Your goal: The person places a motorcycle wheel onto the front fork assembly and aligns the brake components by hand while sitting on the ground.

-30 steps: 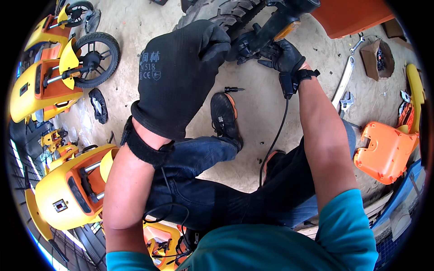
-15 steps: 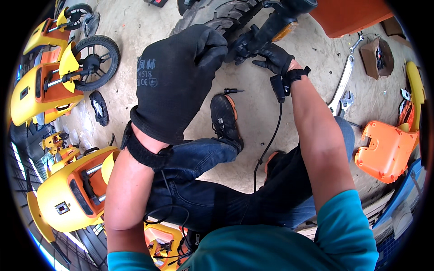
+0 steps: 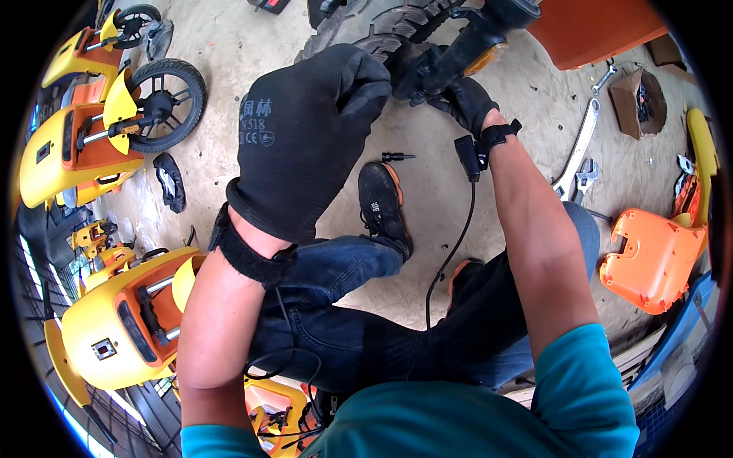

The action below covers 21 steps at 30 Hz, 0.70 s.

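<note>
At the knobby tyre (image 3: 397,23): black tool (image 3: 458,53) lies slanted, up-right
Right hand (image 3: 467,103): closed under the tool, nearer
Left hand (image 3: 305,130): fingers curled beside it, hold cannot be told

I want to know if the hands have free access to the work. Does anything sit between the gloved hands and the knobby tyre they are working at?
Nothing visible does. The left hand rests against the knobby tyre, and the right hand grips the black tool pressed to it. The small black screw lies on the floor below, clear of both.
</note>
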Motion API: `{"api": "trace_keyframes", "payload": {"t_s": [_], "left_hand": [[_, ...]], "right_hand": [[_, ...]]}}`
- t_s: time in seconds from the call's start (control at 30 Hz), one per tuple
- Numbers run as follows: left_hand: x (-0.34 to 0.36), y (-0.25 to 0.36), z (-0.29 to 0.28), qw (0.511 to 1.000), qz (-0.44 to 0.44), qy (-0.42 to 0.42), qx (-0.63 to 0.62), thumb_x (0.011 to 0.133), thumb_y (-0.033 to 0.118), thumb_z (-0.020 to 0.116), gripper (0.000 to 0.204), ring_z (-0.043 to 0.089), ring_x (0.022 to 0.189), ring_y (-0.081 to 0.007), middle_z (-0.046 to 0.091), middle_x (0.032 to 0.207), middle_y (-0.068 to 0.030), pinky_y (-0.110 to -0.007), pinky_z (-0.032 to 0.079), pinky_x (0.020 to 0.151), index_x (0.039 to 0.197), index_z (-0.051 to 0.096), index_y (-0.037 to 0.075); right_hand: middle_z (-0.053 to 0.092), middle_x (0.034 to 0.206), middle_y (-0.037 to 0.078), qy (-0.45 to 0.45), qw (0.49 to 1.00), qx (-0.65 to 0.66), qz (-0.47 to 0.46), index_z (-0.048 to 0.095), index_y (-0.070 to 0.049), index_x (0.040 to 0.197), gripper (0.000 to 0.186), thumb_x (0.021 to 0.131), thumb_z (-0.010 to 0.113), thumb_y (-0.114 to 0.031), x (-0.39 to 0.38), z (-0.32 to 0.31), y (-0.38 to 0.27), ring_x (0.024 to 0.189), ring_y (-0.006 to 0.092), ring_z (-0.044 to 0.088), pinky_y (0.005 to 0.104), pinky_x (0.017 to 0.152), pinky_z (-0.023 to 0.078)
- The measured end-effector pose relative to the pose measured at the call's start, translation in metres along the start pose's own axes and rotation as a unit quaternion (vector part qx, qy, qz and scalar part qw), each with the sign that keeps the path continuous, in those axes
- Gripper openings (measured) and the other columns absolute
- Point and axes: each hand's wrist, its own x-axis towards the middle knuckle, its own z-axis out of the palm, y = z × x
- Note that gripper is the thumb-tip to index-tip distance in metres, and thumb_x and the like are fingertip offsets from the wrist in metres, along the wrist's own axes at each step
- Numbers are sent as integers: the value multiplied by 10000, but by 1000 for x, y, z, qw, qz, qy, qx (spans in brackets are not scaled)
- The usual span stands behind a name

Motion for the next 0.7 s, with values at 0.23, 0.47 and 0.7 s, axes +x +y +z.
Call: {"api": "trace_keyframes", "payload": {"t_s": [0.23, 0.47, 0.7], "left_hand": [[1, -4, 4, 1000, 25, 12, 7, 824, 108, 673, 68, 659, 673, -307, 670, 746, -126, -370, 497, 595, 885, 675, 77], [7, -7, 4, 984, 82, 24, 154, 794, 99, 665, 115, 653, 670, -307, 652, 720, -78, -387, 471, 557, 851, 567, 120], [4, -15, 11, 968, 144, 77, 191, 812, 138, 682, 131, 647, 651, -284, 657, 721, -35, -366, 477, 558, 855, 560, 117]], "right_hand": [[619, 1176, 51, -6, 999, 34, -6, 537, -71, 1287, 307, 1005, 525, -191, 3, 5, -1, 1059, 148, 621, 282, 923, 545], [619, 1174, 61, -50, 998, 11, -19, 548, -53, 1272, 297, 997, 528, -163, -2, 10, -1, 1051, 143, 623, 279, 915, 551], [646, 1159, 81, -98, 995, -18, -3, 555, -13, 1253, 299, 988, 520, -146, 13, 15, 6, 1005, 135, 653, 268, 904, 554]]}}
